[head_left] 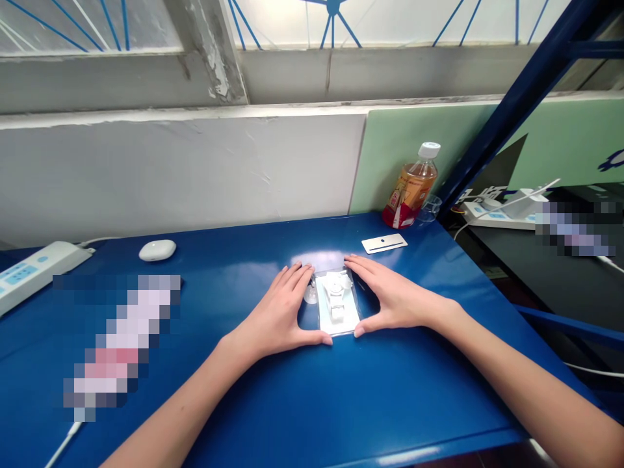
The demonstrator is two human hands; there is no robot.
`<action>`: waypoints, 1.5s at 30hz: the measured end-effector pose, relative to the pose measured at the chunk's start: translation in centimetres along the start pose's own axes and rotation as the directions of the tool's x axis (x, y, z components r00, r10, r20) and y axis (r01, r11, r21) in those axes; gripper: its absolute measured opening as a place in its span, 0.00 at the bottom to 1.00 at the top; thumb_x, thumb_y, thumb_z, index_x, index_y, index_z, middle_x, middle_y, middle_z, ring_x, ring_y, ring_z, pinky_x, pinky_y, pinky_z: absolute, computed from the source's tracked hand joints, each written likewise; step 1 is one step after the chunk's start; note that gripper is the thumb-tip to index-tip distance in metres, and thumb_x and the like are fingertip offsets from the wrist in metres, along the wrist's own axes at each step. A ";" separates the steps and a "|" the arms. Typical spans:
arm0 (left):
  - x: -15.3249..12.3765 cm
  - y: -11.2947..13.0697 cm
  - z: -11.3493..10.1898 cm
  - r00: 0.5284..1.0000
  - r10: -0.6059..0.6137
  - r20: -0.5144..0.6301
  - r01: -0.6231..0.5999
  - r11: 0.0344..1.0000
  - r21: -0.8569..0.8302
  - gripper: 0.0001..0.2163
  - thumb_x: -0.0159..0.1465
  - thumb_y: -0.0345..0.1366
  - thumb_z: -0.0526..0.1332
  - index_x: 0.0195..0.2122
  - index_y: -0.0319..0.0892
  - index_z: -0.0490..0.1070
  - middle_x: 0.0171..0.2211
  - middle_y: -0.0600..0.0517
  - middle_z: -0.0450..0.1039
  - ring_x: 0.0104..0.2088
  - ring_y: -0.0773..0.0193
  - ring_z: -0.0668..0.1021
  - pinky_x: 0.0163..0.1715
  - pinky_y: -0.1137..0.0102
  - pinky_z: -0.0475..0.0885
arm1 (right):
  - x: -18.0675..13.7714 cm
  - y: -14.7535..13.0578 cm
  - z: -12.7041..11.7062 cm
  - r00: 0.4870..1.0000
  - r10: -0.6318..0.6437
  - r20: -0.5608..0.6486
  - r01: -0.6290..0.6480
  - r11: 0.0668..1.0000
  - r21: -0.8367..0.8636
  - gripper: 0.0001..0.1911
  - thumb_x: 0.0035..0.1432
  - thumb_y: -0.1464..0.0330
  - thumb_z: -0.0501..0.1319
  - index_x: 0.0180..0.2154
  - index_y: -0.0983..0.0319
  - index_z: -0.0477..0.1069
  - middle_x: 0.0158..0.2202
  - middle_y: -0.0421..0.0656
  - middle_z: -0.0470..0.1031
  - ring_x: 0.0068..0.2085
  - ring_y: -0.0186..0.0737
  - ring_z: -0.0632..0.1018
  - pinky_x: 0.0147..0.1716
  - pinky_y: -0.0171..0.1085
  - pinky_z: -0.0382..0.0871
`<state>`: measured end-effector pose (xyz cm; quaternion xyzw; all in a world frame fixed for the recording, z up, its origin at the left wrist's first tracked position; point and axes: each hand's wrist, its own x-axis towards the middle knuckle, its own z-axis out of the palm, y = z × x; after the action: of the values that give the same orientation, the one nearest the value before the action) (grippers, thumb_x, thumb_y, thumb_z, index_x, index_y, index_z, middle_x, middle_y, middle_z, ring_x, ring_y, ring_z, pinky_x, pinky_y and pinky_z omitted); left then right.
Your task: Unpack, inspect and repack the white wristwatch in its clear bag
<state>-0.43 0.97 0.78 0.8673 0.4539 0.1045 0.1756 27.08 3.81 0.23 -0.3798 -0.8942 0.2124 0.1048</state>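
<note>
A clear packet point(346, 324) with a pale card and a white, watch-like item point(335, 291) inside lies flat on the blue desk. My left hand point(280, 312) rests at its left side, thumb by the lower left corner and fingertips near the upper left one. On the other side, my right hand point(394, 296) has its thumb at the lower right corner and its fingers by the top right. Both hands are open, thumbs spread from the fingers, with nothing enclosed in either palm. A small clear round piece point(311, 294) shows beside my left fingers.
Behind my right hand are a flat silver plate point(384, 243), a drink bottle point(411, 188) and a clear cup point(429, 209). To the left lie a white earbud case point(157, 250), a power strip point(39, 270) and a blurred-out device point(127, 338) on a cable. A blue post point(511, 110) slants up at right.
</note>
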 end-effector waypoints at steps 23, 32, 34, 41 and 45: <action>0.0 0.1 0.0 1.000 -0.003 0.014 0.003 1.000 -0.002 0.54 0.51 0.70 0.61 0.70 0.38 0.48 0.70 0.34 0.50 0.70 0.38 0.52 0.67 0.45 0.49 | 0.0 -0.1 -0.1 1.000 0.000 0.006 0.000 1.000 -0.007 0.65 0.41 0.38 0.67 0.69 0.70 0.48 0.70 0.63 0.48 0.69 0.65 0.54 0.66 0.58 0.54; 0.0 0.1 0.0 1.000 0.005 0.013 -0.005 1.000 0.008 0.54 0.51 0.70 0.60 0.70 0.36 0.48 0.69 0.33 0.50 0.69 0.38 0.52 0.66 0.45 0.50 | 0.1 -0.1 -0.2 1.000 -0.015 -0.008 0.015 1.000 0.007 0.64 0.42 0.39 0.67 0.69 0.70 0.50 0.70 0.64 0.48 0.69 0.66 0.54 0.65 0.60 0.55; 0.0 0.1 -0.1 1.000 -0.001 0.019 0.000 1.000 0.010 0.55 0.51 0.70 0.60 0.70 0.36 0.48 0.69 0.33 0.50 0.69 0.38 0.52 0.66 0.44 0.50 | 0.1 -0.1 -0.2 1.000 -0.010 0.002 0.010 1.000 0.005 0.64 0.42 0.39 0.67 0.69 0.71 0.50 0.70 0.64 0.48 0.69 0.66 0.54 0.65 0.60 0.55; 0.0 0.0 -0.1 1.000 0.012 0.005 -0.012 1.000 -0.001 0.54 0.52 0.69 0.61 0.70 0.37 0.48 0.69 0.33 0.50 0.69 0.36 0.53 0.66 0.43 0.50 | 0.1 0.1 -0.1 1.000 -0.025 -0.010 0.025 1.000 0.006 0.64 0.42 0.40 0.67 0.69 0.69 0.48 0.70 0.63 0.48 0.69 0.66 0.55 0.65 0.59 0.55; -0.1 -0.2 0.1 1.000 0.017 -0.001 -0.017 1.000 -0.002 0.54 0.52 0.69 0.61 0.70 0.38 0.48 0.69 0.33 0.50 0.69 0.37 0.53 0.66 0.44 0.51 | 0.1 0.0 -0.2 1.000 -0.023 -0.006 0.023 1.000 0.006 0.65 0.43 0.39 0.67 0.70 0.69 0.46 0.70 0.64 0.48 0.69 0.66 0.55 0.65 0.59 0.55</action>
<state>-0.54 0.97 0.61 0.8710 0.4464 0.1067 0.1753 27.11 3.90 0.41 -0.3697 -0.8976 0.2126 0.1111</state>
